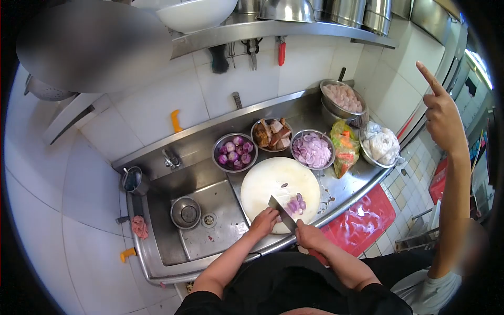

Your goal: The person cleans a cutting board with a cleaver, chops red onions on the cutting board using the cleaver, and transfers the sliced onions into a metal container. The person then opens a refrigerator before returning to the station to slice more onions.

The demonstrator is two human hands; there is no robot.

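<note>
Steel makes the wide counter (353, 188), and on it sits a round white board (262, 181), close to the front edge. Bare board shows on the far side and the left. A big knife (283, 216) points away and left from the right hand (311, 236), which grips its handle. The left hand (264, 223) is curled by the blade; I cannot tell if it holds anything. Purple onion slices (297, 203) lie on the board, just right of the blade.

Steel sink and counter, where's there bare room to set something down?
Mostly bare: sink floor between drain and front rim; left part of cutting board, between whole-onion bowl and knife; counter strip between plastic bag and front edge. Crowded: behind board, that bowl, meat bowl, sliced-onion bowl; near knife, left hand, right hand, onion pieces.
</note>
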